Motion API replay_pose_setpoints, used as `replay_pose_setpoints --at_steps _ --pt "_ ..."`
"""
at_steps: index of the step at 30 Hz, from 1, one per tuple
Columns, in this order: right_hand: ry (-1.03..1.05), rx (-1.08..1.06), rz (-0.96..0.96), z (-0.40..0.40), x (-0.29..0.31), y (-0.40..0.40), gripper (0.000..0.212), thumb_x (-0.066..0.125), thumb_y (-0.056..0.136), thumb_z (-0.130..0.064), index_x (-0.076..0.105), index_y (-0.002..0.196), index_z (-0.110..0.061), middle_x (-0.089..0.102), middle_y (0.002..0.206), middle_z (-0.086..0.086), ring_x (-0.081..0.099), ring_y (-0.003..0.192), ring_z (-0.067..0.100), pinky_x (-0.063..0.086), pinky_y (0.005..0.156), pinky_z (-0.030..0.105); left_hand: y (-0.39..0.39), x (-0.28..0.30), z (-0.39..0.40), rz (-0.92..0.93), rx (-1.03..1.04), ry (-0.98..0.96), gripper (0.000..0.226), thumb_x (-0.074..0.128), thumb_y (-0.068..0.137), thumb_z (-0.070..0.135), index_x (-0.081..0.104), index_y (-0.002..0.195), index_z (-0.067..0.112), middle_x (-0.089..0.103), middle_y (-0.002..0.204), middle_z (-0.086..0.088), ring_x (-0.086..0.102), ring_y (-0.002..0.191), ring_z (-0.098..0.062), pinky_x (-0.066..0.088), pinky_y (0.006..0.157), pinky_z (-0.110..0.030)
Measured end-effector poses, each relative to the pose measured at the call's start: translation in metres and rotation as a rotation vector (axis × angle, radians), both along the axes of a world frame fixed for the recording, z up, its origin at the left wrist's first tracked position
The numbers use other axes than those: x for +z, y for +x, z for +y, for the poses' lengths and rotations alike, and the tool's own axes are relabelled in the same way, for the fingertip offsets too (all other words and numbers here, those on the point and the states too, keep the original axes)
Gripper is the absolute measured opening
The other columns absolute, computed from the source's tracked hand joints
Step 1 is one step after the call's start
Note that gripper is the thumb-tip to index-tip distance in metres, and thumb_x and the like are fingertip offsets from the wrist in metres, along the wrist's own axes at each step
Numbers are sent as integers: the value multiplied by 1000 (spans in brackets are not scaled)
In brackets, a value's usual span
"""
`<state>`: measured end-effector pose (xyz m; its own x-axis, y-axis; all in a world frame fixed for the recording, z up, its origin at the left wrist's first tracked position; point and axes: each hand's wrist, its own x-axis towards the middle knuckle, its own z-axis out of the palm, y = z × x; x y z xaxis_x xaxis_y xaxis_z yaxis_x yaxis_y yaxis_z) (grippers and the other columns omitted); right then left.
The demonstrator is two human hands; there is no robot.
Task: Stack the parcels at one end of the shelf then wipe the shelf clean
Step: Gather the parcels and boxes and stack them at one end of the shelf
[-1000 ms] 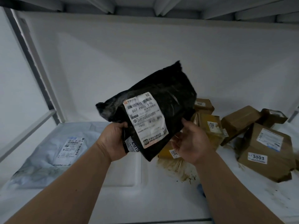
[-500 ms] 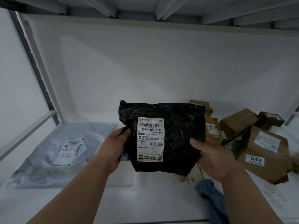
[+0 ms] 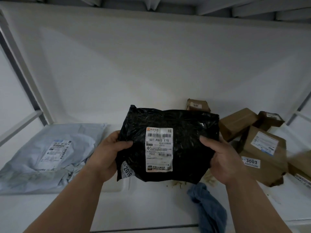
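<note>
A black plastic parcel (image 3: 183,132) with a white shipping label hangs above the middle of the white shelf (image 3: 148,209). My left hand (image 3: 107,155) grips its left edge and my right hand (image 3: 222,158) grips its right edge, thumbs on the front face. A pale grey mailer bag (image 3: 42,157) lies flat at the shelf's left end. Several brown cardboard parcels (image 3: 264,148) are heaped at the right end. A blue cloth (image 3: 207,209) lies crumpled on the shelf's front part, below my right hand.
Brownish dirt (image 3: 178,184) marks the shelf under the black parcel. A small brown box (image 3: 197,105) stands at the back wall. Grey uprights frame the shelf at the left (image 3: 21,78) and right. Another shelf's underside runs overhead.
The black parcel has turned from tilted to upright and come lower and nearer, now held by both hands at its sides. The blue cloth has come into view.
</note>
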<state>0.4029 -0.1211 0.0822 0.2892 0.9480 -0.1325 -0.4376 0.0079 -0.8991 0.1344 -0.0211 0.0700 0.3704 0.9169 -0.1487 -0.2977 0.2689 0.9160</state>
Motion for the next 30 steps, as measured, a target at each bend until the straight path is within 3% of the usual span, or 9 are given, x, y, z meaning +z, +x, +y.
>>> replay_pose_setpoints --at_steps 3,6,12,16,18,21,24,27,30 --pt "-25 -67 -16 4 2 0 42 71 79 -25 66 121 -20 73 113 3 71 99 22 54 83 37 7 9 -1 -12 -15 -9 32 65 86 15 62 118 8 69 113 -18 66 104 -36 51 89 -45" --pt "-66 -116 0 8 4 5 35 66 89 -33 65 120 -17 74 111 4 71 99 22 54 80 36 16 13 -1 14 76 -20 15 56 94 14 68 100 9 71 103 -17 70 88 -31 55 77 -40" --pt "-114 -182 65 11 1 12 37 57 96 -42 60 129 -25 69 120 3 68 103 25 55 75 38 27 12 -2 75 204 12 17 52 96 11 65 85 14 71 76 -2 66 67 -15 53 55 -23" --pt "-49 -272 127 9 10 8 30 55 97 -42 61 124 -31 69 115 0 68 101 22 56 71 37 28 6 3 344 384 174 10 60 93 25 62 103 25 63 98 11 57 98 -12 43 78 -23" --pt "43 -204 88 9 14 -1 34 58 95 -42 62 126 -30 69 121 1 68 106 23 57 79 44 30 12 -2 322 347 159 14 60 92 37 63 102 28 63 102 9 57 104 -17 44 87 -31" --pt "159 -36 -180 4 21 -24 23 61 93 -40 67 114 -34 71 117 -1 67 111 23 54 89 46 40 30 -16 115 88 81 51 55 81 59 61 118 24 67 114 -1 64 106 -22 53 86 -39" --pt "185 181 -628 -1 21 -52 31 58 96 -18 67 104 -46 71 105 -15 65 100 0 52 82 17 45 47 -25 -121 -156 10 78 45 72 73 52 133 24 64 127 -6 62 115 -30 49 94 -53" --pt "248 335 -976 3 14 -72 53 60 90 1 66 112 -47 57 122 -20 52 114 -6 42 98 11 43 56 -31 -227 -218 -71 71 46 78 66 59 129 18 64 125 -13 61 117 -30 48 99 -47" --pt "194 400 -1022 8 9 -76 54 57 85 6 69 112 -40 54 126 -21 48 118 -7 38 102 11 38 48 -27 -235 -134 -107 48 57 87 29 55 133 15 65 122 -18 64 111 -34 54 90 -46"
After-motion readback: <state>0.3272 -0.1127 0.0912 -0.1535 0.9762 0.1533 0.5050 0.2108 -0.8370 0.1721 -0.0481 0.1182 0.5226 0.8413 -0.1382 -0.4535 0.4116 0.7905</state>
